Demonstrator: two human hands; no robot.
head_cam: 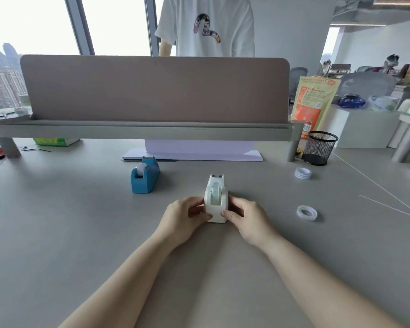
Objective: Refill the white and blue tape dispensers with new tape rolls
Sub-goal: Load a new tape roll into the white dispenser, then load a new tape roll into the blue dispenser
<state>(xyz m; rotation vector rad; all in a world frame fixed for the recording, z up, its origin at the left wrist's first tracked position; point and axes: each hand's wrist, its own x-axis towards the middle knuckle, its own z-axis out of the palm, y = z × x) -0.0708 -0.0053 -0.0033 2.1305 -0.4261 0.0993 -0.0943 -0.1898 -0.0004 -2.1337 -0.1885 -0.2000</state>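
The white tape dispenser (216,197) stands on the grey desk (81,233) in the middle, with a roll of tape seated in its slot. My left hand (187,217) grips its left side and my right hand (243,218) grips its right side, thumbs at the near end. The blue tape dispenser (145,176) stands further back to the left, holding a pale roll. One loose tape roll (307,213) lies flat on the desk right of my hands. A second tape roll (303,173) lies further back on the right.
A fabric divider panel (154,88) on a raised shelf crosses the back of the desk. A black mesh cup (319,147) and an orange bag (313,105) stand at the back right. A person in a white T-shirt (206,24) stands behind the divider. A white board (194,152) lies under the shelf.
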